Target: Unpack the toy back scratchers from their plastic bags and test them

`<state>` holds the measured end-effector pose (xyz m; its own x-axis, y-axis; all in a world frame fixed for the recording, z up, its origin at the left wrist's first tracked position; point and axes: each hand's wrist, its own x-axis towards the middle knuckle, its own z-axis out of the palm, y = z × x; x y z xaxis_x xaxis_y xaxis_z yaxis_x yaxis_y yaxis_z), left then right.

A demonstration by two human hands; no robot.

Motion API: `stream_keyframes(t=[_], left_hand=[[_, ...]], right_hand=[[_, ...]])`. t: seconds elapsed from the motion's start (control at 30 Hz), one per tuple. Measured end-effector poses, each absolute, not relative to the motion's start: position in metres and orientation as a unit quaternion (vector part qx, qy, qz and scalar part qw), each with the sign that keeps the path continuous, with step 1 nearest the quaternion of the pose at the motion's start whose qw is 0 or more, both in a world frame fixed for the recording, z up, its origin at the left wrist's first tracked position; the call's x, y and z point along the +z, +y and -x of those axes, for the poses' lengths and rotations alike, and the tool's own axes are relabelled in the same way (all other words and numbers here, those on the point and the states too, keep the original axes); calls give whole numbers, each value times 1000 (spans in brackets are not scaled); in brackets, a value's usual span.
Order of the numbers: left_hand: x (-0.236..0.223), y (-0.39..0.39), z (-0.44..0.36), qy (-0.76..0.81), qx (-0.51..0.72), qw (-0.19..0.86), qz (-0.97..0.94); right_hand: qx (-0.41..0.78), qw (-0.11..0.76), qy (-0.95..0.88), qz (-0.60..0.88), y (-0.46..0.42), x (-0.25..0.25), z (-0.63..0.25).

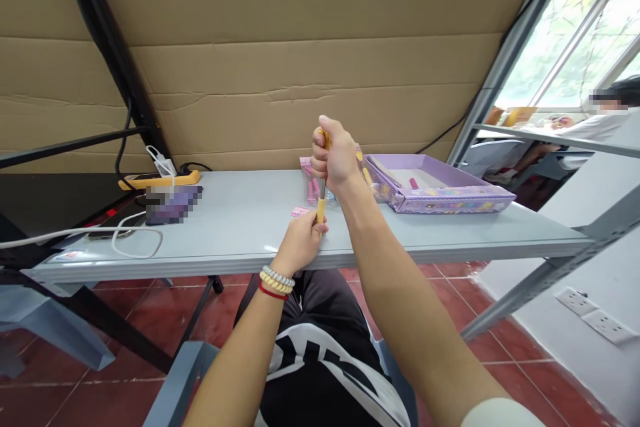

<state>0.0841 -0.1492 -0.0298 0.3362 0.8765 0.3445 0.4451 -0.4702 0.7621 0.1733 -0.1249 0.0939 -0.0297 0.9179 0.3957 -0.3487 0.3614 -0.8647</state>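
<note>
Above desk, hands closed, gripping yellow tool

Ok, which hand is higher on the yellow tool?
The right hand, bare at the wrist. It is closed around the upper part of the tool; the left hand, wearing bracelets, pinches the lower end.

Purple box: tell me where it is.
In the head view, the purple box sits on the right part of the table, right of the right hand and in front of the cardboard panel.
</note>
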Motion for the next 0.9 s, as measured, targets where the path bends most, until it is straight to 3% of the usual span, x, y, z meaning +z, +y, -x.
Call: stream_keyframes(t=[0.9], left_hand=[[-32,-150,-84,416,408,293,-758]], right_hand=[[522,616,-530,258,-133,82,-162]])
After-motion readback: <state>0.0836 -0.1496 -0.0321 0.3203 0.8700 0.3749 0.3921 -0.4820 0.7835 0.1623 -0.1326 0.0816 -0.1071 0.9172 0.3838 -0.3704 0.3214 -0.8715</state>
